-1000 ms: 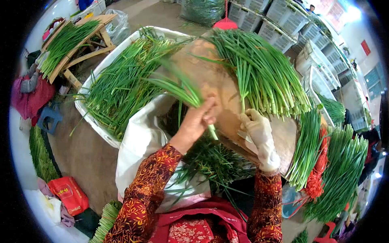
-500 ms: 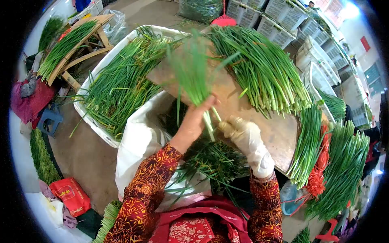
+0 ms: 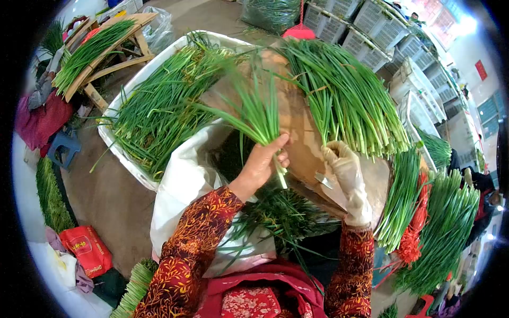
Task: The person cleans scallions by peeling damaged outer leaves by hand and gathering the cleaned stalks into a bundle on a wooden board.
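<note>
My bare left hand is closed round a small bunch of garlic chives, leaves fanning upward and pale stem ends poking out below the fist. To its right, my gloved right hand pinches the lower end of a few chive stalks at the edge of the large chive pile. A small shiny metal piece shows beside the glove's palm; how it is held is hidden. Both hands are over the near part of a wooden board, on which the pile lies.
A white crate heaped with chives stands at left, beside a white sack. Dark leaf scraps lie below my hands. More chives and red ties are at right. Another person's sleeve shows far left.
My right hand has moved up and right, from near the bunch's stem ends to stalks by the pile. The bunch in my left hand has spread open and leans left.
</note>
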`<state>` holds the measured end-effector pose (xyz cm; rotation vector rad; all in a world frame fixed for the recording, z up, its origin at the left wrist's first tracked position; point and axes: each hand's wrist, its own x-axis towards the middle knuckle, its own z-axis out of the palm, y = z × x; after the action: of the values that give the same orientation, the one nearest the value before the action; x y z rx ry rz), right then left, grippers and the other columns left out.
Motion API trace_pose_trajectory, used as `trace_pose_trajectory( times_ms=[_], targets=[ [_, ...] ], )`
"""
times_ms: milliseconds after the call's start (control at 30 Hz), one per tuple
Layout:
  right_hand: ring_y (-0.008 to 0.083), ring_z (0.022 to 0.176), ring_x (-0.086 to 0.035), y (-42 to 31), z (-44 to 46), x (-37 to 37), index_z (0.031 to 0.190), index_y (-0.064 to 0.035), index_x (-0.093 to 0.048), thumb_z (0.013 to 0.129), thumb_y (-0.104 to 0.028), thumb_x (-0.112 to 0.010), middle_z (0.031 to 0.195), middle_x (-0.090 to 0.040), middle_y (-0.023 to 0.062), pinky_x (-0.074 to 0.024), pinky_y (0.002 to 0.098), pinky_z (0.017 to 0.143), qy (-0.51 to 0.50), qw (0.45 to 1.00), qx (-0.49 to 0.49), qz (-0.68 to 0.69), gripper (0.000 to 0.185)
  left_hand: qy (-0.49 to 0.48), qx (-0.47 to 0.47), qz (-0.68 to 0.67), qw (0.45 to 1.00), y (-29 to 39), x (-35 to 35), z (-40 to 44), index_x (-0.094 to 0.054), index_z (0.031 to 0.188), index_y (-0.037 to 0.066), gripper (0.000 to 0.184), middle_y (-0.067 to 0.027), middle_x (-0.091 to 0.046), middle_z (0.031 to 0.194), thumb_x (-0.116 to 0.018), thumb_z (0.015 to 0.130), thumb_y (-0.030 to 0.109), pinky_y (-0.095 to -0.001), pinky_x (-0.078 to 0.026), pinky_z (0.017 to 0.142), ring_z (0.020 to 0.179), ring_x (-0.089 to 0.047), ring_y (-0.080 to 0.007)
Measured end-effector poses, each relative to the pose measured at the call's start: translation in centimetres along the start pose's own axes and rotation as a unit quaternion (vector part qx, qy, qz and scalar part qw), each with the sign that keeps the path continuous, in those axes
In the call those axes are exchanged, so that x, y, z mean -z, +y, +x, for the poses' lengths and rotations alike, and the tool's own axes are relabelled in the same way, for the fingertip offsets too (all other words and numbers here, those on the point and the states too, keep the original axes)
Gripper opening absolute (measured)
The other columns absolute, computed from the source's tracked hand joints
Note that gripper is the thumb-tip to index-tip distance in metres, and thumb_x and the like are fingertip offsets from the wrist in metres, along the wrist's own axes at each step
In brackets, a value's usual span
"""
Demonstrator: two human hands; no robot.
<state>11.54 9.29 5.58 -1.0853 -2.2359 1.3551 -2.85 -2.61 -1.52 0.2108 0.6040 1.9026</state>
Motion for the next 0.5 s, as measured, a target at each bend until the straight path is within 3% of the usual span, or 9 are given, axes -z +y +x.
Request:
trace_pose_trajectory(
  times_ms=[33,100,233,400,500],
  targets=[
    [0.0056,0.054,-0.046,0.3,-0.5,-0.5,0.094,-0.0056,-0.059,0.083,-0.019,-0.058,0.072,-0.059,0.0032,-0.0385,0.0207,0.05,-0.004,1.0,-0.002,0.003,0.018,0.0,0.005,0.008,1.0,-0.2,-0.1,0.0,-0.051,0.094,0.008,0.02,-0.0011,-0.055,0.085,-0.062,0.081,0.018,-0.025,-0.04,0.05,0.054,-0.043,-0.0066],
    [0.0032,0.053,-0.042,0.7,-1.5,-1.5,0.094,-0.0025,-0.056,0.083,-0.019,-0.057,0.071,-0.057,0.0003,-0.0338,0.0168,0.048,-0.055,0.972,-0.043,0.225,0.02,-0.011,0.014,0.036,0.999,-0.3,-0.5,-0.1,-0.049,0.098,0.007,0.025,-0.0026,-0.056,0.09,-0.062,0.08,0.019,-0.0242,-0.042,0.051,0.053,-0.043,-0.006],
    [0.002,0.052,-0.04,-0.9,-3.7,-2.3,0.092,-0.002,-0.055,0.083,-0.021,-0.057,0.069,-0.055,-0.0018,-0.0309,0.0148,0.048,-0.109,0.967,-0.086,0.213,0.021,-0.007,0.028,0.065,0.997,-0.5,-1.4,-0.5,-0.05,0.097,0.007,0.021,0.0012,-0.053,0.08,-0.06,0.082,0.018,-0.0225,-0.039,0.05,0.053,-0.042,-0.0043],
    [0.0037,0.056,-0.04,0.1,-3.7,-3.7,0.088,-0.0043,-0.056,0.083,-0.023,-0.058,0.068,-0.054,-0.0026,-0.0328,0.0171,0.051,-0.111,0.979,-0.055,0.163,0.019,-0.051,0.051,0.1,0.992,-1.0,-1.0,-0.5,-0.053,0.089,0.007,0.017,0.007,-0.045,0.061,-0.062,0.081,0.019,-0.0209,-0.036,0.049,0.053,-0.042,-0.0039],
    [0.0043,0.056,-0.041,-0.5,-4.1,-3.4,0.09,-0.0029,-0.056,0.084,-0.023,-0.057,0.068,-0.055,-0.0015,-0.0339,0.0175,0.052,-0.121,0.982,-0.048,0.136,0.021,-0.025,0.051,0.117,0.992,-1.2,-0.8,-0.9,-0.053,0.09,0.007,0.019,0.0067,-0.046,0.063,-0.064,0.079,0.019,-0.0199,-0.036,0.048,0.053,-0.042,-0.0039]
  ],
)
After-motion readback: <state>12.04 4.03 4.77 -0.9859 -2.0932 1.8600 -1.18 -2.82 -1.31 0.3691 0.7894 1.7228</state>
